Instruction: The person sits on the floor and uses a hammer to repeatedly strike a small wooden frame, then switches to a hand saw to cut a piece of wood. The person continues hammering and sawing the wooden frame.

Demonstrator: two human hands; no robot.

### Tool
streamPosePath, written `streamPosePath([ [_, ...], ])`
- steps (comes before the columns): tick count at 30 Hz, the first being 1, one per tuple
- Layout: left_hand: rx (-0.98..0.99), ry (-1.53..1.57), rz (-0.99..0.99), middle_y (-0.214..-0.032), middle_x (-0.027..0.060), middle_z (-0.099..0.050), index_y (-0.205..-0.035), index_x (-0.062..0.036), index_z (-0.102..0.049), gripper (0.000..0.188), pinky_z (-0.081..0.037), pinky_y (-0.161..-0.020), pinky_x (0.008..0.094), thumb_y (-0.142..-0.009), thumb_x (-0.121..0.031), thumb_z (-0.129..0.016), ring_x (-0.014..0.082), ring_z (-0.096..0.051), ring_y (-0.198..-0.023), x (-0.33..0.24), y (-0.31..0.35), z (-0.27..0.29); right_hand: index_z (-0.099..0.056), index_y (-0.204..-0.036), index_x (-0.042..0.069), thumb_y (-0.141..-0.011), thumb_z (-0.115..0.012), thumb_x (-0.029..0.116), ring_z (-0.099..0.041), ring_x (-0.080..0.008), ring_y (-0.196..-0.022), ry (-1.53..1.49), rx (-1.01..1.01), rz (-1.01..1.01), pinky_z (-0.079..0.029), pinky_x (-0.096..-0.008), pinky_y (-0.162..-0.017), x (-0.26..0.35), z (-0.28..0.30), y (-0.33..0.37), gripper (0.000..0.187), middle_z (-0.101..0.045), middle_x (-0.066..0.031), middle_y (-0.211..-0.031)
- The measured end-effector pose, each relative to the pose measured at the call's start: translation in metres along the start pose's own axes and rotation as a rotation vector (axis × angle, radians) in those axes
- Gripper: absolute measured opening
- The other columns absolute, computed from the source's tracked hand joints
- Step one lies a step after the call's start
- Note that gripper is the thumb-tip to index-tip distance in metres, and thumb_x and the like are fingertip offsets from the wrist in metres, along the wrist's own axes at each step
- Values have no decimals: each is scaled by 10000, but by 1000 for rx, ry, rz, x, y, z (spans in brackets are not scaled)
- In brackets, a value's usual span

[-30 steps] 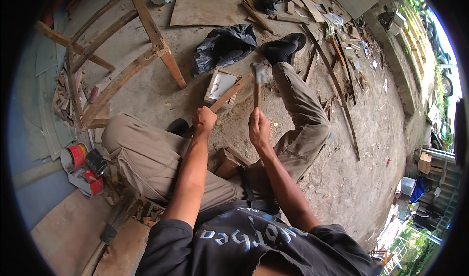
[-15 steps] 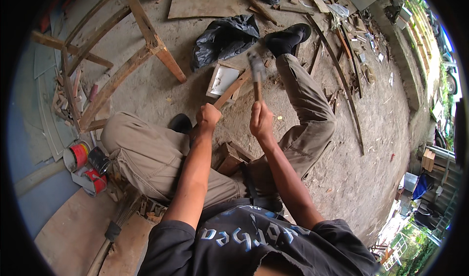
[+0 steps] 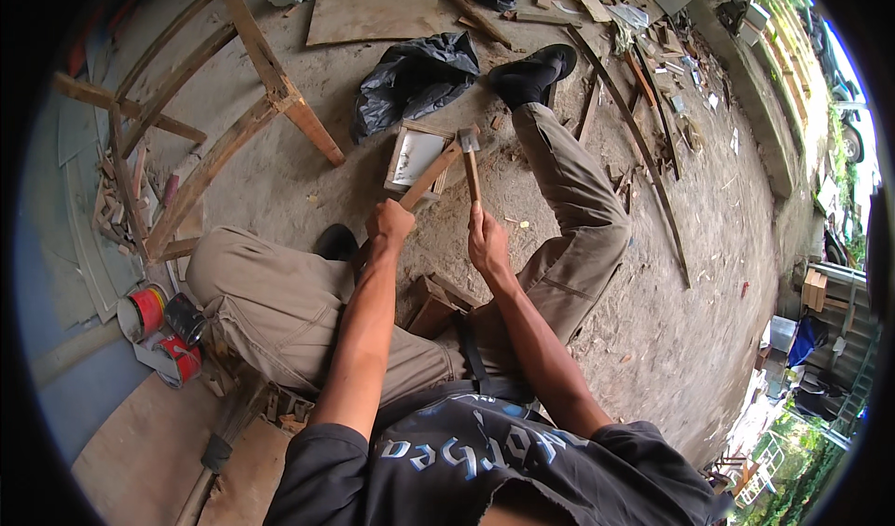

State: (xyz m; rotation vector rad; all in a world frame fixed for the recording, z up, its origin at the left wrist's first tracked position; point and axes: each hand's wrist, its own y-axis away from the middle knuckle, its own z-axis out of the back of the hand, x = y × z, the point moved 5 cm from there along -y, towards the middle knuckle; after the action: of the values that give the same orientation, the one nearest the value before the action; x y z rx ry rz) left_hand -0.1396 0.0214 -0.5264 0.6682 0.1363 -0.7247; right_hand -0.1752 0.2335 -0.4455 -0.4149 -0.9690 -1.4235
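My left hand (image 3: 390, 222) is closed round a narrow wooden strip (image 3: 431, 179), which slants away from me to the right. My right hand (image 3: 488, 239) grips the wooden handle of a hammer (image 3: 473, 174). Its metal head is at the far end of the strip; whether the two touch I cannot tell. Under and beside the strip, a small wooden box (image 3: 398, 174) with a white inside sits on the ground, partly covered by the strip.
A black plastic bag (image 3: 415, 81) lies just beyond the box. To the left stands a wooden frame (image 3: 214, 158) with legs. Paint cans (image 3: 142, 312) are by my left knee. Wood scraps (image 3: 583, 0) and long strips (image 3: 639, 144) litter the far right ground. A flat board (image 3: 373, 9) lies far ahead.
The hammer head has come down and slightly left to the strip's far end and is no longer blurred. My left hand keeps its hold on the strip. The whole view has shifted a little.
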Motion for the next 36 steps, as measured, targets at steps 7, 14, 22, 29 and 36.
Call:
streamPosePath([
  [7,45,-73,2,-1009,257,-702,-1005,13,-730,306,-554,-857,442,-794,-188,-637,394,-685,-986,0,-6,-5,-561,-852,-53,-1046,-368,440,-592,-426,-617,-44,-37,40,-434,-503,-590,22,6,-6,564,-581,-259,-671],
  [14,30,-25,38,-1012,251,-703,-1005,10,-731,297,-549,-860,450,-798,-181,-636,399,-683,-987,1,-5,-8,-495,-817,9,-1056,-378,340,-521,-210,-504,-350,-126,507,-403,-353,-496,75,36,8,424,-492,-87,-583],
  [22,15,-95,27,-1010,245,-707,-999,3,-735,293,-555,-843,441,-799,-197,-657,380,-693,-977,-6,0,-3,-485,-739,4,-1054,-360,462,-469,-162,-547,-225,19,-175,-380,-372,-519,-14,-6,-1,570,-483,-65,-593],
  [29,58,-81,18,-993,230,-715,-1008,7,-733,306,-557,-840,439,-799,-204,-660,371,-698,-969,-6,-1,-4,-470,-720,64,-1063,-370,437,-390,-89,-531,-277,-67,136,-332,-285,-481,-6,-1,5,516,-420,29,-615],
  [36,77,-80,11,-1027,223,-709,-989,-11,-741,277,-557,-849,428,-771,-158,-655,363,-694,-986,-5,-8,-9,-473,-700,38,-1011,-346,602,-410,-128,-525,-129,11,-125,-331,-355,-474,0,-10,0,656,-436,-24,-579],
])
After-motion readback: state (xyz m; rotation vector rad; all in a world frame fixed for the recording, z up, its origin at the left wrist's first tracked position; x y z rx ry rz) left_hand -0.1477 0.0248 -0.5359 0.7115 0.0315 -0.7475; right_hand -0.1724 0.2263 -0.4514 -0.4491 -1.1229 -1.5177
